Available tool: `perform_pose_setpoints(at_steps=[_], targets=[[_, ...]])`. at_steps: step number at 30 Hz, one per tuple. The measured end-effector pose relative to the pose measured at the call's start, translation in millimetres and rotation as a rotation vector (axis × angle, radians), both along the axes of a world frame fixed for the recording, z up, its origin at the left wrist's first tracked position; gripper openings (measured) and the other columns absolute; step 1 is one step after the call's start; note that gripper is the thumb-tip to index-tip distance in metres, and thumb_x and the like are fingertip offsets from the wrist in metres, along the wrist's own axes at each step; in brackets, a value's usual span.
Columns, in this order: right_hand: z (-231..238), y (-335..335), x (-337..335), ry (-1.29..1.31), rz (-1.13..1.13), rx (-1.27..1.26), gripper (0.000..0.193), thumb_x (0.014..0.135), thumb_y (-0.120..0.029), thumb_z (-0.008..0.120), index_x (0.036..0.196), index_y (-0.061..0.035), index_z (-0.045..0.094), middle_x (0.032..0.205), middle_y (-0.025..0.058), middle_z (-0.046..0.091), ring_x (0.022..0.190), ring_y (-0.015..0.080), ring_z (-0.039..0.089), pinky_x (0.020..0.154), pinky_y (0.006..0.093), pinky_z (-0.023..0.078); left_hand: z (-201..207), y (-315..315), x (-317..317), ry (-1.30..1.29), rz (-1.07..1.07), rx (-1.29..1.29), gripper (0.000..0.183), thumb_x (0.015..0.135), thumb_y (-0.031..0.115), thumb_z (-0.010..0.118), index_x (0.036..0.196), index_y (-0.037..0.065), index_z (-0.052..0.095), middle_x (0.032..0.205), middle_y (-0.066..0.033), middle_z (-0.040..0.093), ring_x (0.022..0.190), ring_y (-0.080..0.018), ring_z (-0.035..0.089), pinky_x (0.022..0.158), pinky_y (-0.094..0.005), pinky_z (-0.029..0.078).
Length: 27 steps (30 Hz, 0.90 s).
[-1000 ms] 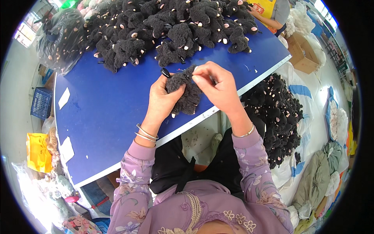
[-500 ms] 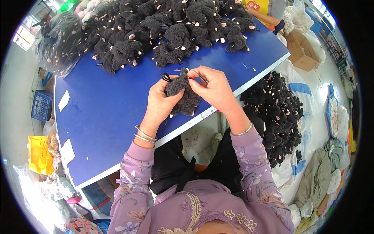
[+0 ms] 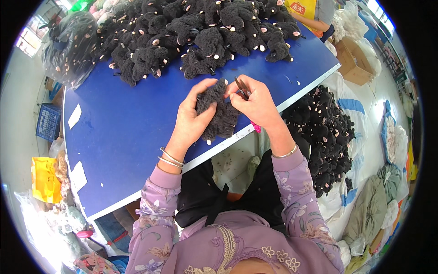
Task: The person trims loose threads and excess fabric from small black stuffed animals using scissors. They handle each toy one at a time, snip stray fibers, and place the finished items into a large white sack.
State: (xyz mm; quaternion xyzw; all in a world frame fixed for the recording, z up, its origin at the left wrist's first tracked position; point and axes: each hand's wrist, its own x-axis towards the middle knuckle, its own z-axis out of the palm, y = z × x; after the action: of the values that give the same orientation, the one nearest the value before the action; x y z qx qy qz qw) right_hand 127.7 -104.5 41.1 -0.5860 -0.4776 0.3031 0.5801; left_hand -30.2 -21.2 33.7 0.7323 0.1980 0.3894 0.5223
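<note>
Over the near edge of the blue table, my left hand (image 3: 188,118) is closed round a small black fluffy plush toy (image 3: 218,116), thumb pressed across its front. Pale tips show at the toy's ends. My right hand (image 3: 259,104) touches the toy's upper right side, its thumb and forefinger pinched together. Dark small scissors (image 3: 242,86) are tucked in that hand, blades pointing up and away. A thin pale line, like a needle or thread, runs from the pinched fingertips to the toy; which of the two it is, I cannot tell.
Many similar black plush toys (image 3: 210,43) heap across the far side of the blue table (image 3: 132,123). Another pile (image 3: 321,137) lies low at the right. A filled clear bag (image 3: 70,52) stands far left, a cardboard box (image 3: 352,59) far right. Someone's arm (image 3: 310,20) shows beyond the table.
The plush toy has been turned in my left hand, and its black loop no longer shows. My right hand has shifted slightly, and the scissors in it now show more plainly.
</note>
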Motion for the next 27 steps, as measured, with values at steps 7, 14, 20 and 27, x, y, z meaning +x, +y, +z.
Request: perform_pose_setpoints(at_steps=[7, 14, 20, 27], targets=[[2.5, -6.4, 15.1, 0.378, 0.26, 0.083, 0.003, 0.079, 0.001, 0.056, 0.08, -0.0021, 0.056, 0.087, 0.0044, 0.06, 0.062, 0.0036, 0.044, 0.054, 0.0193, 0.037, -13.3, 9.3, -2.9, 0.059, -0.051, 0.025, 0.029, 0.084, -0.003, 0.057, 0.111, 0.002, 0.061, 0.104, -0.0002, 0.062, 0.096, -0.0077, 0.055, 0.087, -0.0242, 0.045], [9.5, -10.9, 12.4, 0.166, 0.116, 0.026, 0.021, 0.092, -0.019, 0.057, 0.083, -0.0004, 0.055, 0.075, 0.0024, 0.056, 0.056, 0.0051, 0.037, 0.051, 0.0223, 0.033, -11.3, 9.0, -2.6, 0.036, -0.019, -0.126, 0.029, 0.084, -0.002, 0.057, 0.113, 0.001, 0.061, 0.1, 0.0, 0.062, 0.09, -0.0061, 0.055, 0.084, -0.0228, 0.046], [17.6, -12.4, 2.5, -0.455, 0.089, -0.108, 0.028, 0.092, -0.027, 0.057, 0.087, -0.0001, 0.059, 0.072, 0.0173, 0.057, 0.063, 0.0335, 0.053, 0.059, 0.038, 0.043, -12.4, 10.4, -3.2, -0.032, -0.025, -0.187, 0.028, 0.084, -0.002, 0.056, 0.111, 0.0, 0.062, 0.098, -0.0008, 0.064, 0.089, -0.0063, 0.056, 0.081, -0.0232, 0.047], [9.0, -7.8, -0.2, -0.574, 0.052, -0.013, 0.027, 0.092, -0.028, 0.057, 0.09, -0.0013, 0.061, 0.083, 0.0172, 0.062, 0.076, 0.038, 0.058, 0.065, 0.0418, 0.046, -13.2, 8.9, -2.9, -0.036, -0.07, -0.264, 0.027, 0.084, -0.001, 0.056, 0.111, -0.001, 0.061, 0.097, -0.0011, 0.064, 0.089, -0.0063, 0.056, 0.081, -0.0236, 0.048]])
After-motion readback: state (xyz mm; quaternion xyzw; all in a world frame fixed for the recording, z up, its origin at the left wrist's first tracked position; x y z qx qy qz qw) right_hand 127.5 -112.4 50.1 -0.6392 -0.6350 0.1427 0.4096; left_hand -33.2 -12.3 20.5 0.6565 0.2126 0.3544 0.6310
